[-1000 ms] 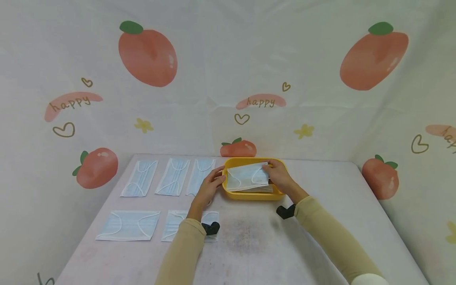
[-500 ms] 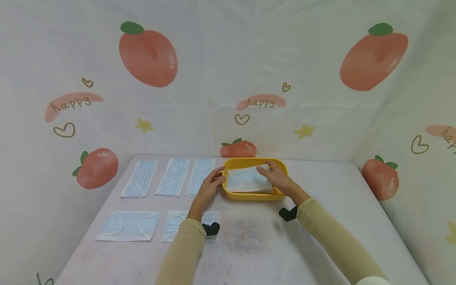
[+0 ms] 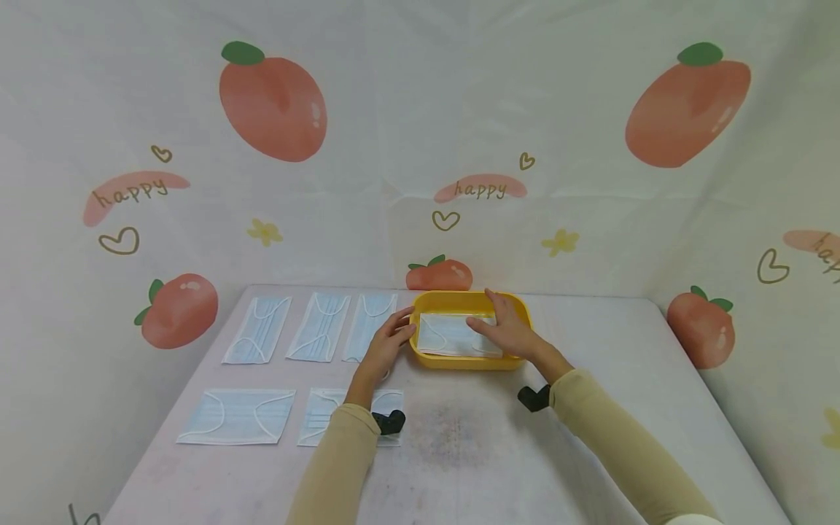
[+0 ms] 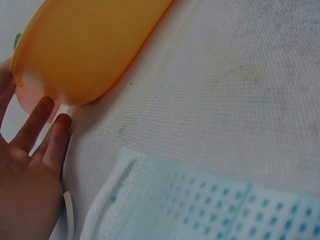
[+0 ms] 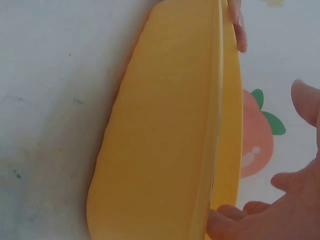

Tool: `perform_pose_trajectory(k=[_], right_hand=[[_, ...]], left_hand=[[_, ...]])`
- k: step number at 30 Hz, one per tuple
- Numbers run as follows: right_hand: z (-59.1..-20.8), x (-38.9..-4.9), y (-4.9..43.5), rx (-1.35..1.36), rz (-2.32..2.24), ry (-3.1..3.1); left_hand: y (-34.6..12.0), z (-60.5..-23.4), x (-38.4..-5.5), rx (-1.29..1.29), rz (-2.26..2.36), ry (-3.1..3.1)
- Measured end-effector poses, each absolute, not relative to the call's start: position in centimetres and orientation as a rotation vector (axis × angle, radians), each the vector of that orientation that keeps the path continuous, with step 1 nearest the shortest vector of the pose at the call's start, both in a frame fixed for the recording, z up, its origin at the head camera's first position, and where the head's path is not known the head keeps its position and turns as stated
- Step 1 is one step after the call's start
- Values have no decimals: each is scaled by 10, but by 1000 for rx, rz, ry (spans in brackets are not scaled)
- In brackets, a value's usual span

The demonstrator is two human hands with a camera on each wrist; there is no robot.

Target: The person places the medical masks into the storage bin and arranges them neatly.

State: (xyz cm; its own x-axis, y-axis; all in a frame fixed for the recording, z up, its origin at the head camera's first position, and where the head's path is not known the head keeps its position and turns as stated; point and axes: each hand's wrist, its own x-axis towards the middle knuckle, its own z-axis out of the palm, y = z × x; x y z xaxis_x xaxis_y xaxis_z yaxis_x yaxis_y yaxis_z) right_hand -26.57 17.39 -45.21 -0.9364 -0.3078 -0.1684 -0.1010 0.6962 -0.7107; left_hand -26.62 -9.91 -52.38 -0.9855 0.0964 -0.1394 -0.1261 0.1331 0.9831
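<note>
Rests the loosely extended fingers (image 4: 34,124) of the left hand (image 3: 383,348) against the left end of a yellow, round-cornered, open-topped tray (image 3: 459,362), touching the wall and clasping nothing. Spreads the thumb and fingers of the right hand (image 3: 513,333) apart over the right part of the same tray, released, with no grip on anything; cannot tell from these views whether touching the surface below.

Flat inside the tray, between the left fingertips and the right palm: a pale-blue, rectangular disposable face mask (image 3: 453,334) with white ear loops, partly hidden by the right hand.

Left of the left fingers, slanting lengthwise in a row: a pale-blue outermost mask (image 3: 256,329), a pale-blue middle mask (image 3: 318,327) and a pale-blue innermost mask (image 3: 370,324), this last partly covered by the left hand. Nearer to the body than the left fingers, lying crosswise: a pale-blue uncovered mask (image 3: 239,419) and a pale-blue half-hidden mask (image 3: 320,417) under the left forearm.

Behind the fingers, beige sleeves (image 3: 623,437) and small black wrist devices (image 3: 389,422). Below them, a white cloth-covered table (image 3: 472,474); beyond, a white backdrop (image 3: 420,95) with printed red fruit.
</note>
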Motion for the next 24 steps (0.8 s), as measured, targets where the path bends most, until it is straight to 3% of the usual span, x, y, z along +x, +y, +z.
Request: perform_pose_trajectory(k=[14,24], right_hand=[[-449,-248,182,-500,-845,2827],[-457,-241,203,-407,-981,2908]], left_hand=[[-99,-524,-265,7,2000,2217],[-99,-523,-265,2,1997,2221]])
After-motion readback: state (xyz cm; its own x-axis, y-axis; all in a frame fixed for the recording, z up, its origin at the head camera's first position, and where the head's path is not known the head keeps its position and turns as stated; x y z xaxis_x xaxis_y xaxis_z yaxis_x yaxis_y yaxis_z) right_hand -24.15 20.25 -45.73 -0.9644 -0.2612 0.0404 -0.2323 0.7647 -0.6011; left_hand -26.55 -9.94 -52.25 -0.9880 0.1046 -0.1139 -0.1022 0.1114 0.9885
